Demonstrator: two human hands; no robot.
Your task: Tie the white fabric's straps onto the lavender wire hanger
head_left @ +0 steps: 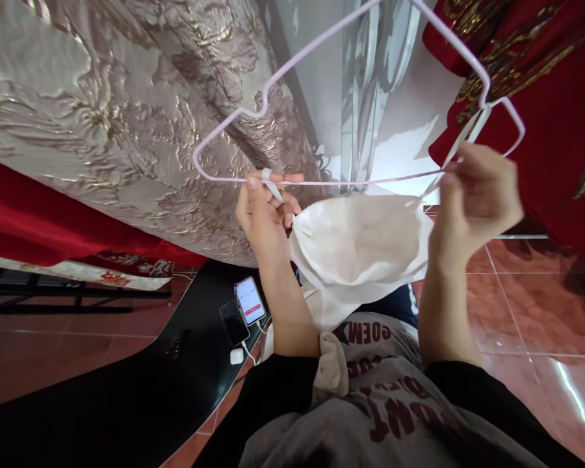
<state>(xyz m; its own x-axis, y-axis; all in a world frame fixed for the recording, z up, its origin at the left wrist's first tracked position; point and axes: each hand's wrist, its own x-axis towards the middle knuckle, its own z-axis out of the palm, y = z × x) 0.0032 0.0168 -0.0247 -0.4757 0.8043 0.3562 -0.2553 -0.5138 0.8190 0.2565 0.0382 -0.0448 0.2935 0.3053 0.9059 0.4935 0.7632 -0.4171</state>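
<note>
A light purple clothes hanger (322,34) is spread out in front of me. Its lower bar is pinched between the thumb and fingers of my left hand (268,218), near the left corner. A white strap (274,188) lies across those fingers. On the other side, my right hand (485,201) is closed on a second white strap (475,127), which loops over the hanger's right notch. Below the bar hangs a white garment (365,240), its open top facing me and the straps rising from its two sides. The lower part of the garment falls over my lap.
Shiny embossed fabric (102,117) hangs at the left, and red cloth with gold sequins (536,117) at the right. On a black glossy table (175,351) lie two phones, one a lit phone (250,302), and a small white case (236,356). Red tiles (541,312) cover the floor.
</note>
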